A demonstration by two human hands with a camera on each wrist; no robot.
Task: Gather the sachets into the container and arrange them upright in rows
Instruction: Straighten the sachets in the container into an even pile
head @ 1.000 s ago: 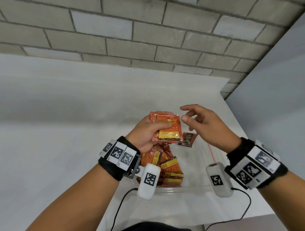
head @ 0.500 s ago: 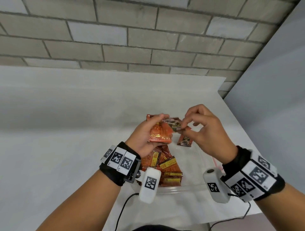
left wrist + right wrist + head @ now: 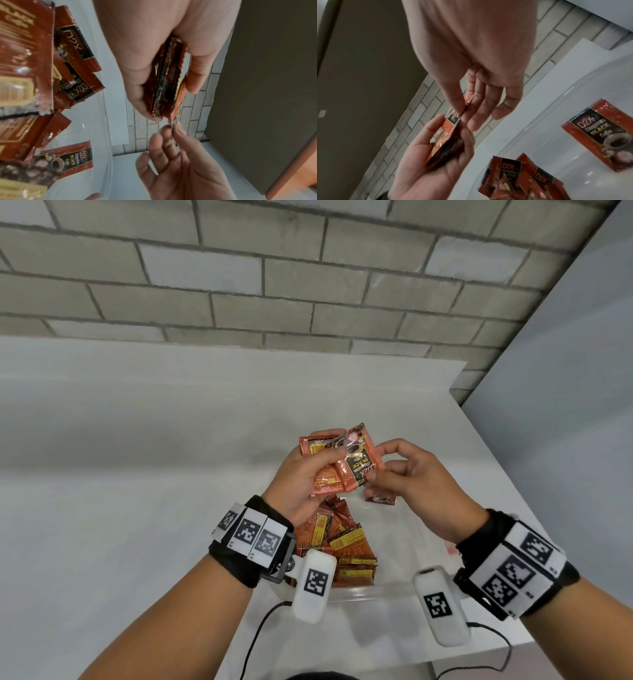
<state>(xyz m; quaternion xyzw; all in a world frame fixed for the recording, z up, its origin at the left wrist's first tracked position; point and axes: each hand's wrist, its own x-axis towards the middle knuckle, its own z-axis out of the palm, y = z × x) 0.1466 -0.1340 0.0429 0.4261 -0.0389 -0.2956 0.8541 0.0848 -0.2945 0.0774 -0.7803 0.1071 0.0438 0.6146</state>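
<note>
Centre of the head view, and the left hand [image 3: 301, 484] grips a small stack of sachets [image 3: 325, 474] between thumb and fingers, edges bunched together in the left wrist view. The right hand [image 3: 414, 487] pinches the front sachet [image 3: 359, 463] of that stack at its right edge, thumb against fingertips [image 3: 458, 108], the other fingers loosely spread. That front sachet faces the camera: orange-red with a dark panel, and "BLACK" reads on it, upside down from here.

Below the hands sits the clear container [image 3: 387, 590], on the white table [image 3: 120, 474]. Its left half holds a pile of sachets [image 3: 339, 546], orange-red with yellow label blocks, lying tilted and overlapping, not in rows. One loose sachet [image 3: 380, 500] lies flat on the container floor, right of the pile and apart from it, partly hidden under the right hand. The right wrist view shows it clearly at right: "D2X", "BLACK", "Coffee", and a coffee cup pictured beneath. The pile at lower centre of that view shows "D2X" on several packs too.

Behind, a grey brick wall [image 3: 274, 285] fills the top of the frame. Both wrists carry black bands with square coded markers.
</note>
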